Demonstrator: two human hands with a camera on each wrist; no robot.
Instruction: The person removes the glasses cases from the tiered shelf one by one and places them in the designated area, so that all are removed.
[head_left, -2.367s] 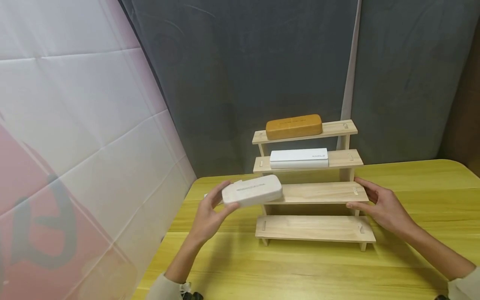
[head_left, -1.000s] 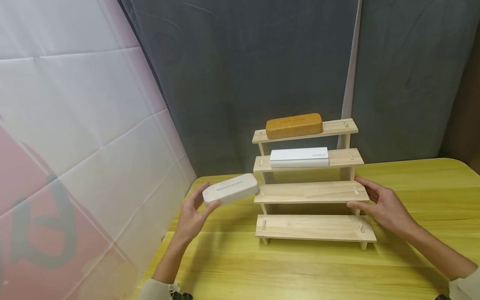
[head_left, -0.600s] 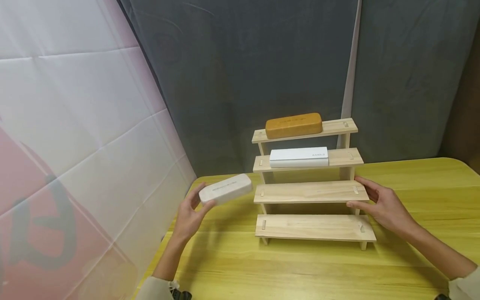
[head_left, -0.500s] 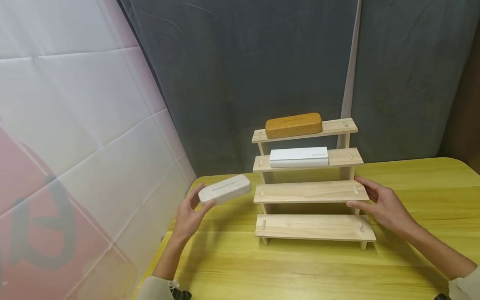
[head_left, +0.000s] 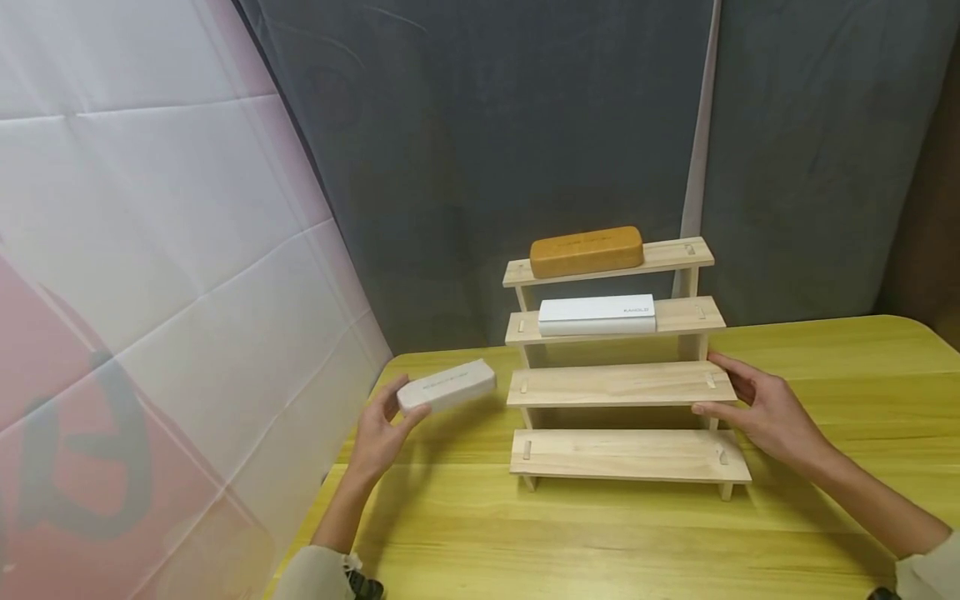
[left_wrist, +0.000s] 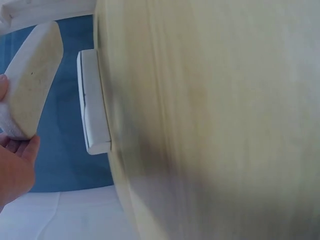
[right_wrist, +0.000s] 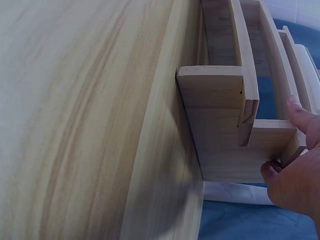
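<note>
My left hand [head_left: 380, 429] grips the left end of an off-white glasses case [head_left: 447, 387], thumb in front and fingers behind. The case is held in the air, tilted, to the left of a four-step wooden display stand [head_left: 622, 385]; its pale underside shows in the left wrist view. With my right hand [head_left: 765, 408] I pinch the right end of the stand's second step from the bottom, as the right wrist view also shows. An orange-brown glasses case [head_left: 587, 252] lies on the top step. One step lower lies a long white case [head_left: 597, 315] with small lettering.
Another white case [left_wrist: 92, 102] lies on the table near its far edge, seen in the left wrist view; the held case hides it in the head view. A grey curtain [head_left: 487, 167] hangs behind the yellow wooden table [head_left: 600, 550]. A white cloth wall [head_left: 187, 208] stands at left.
My left hand has carried the off-white glasses case leftward, away from the stand's second-lowest step, and lately slightly lower. My right hand has stayed on the stand.
</note>
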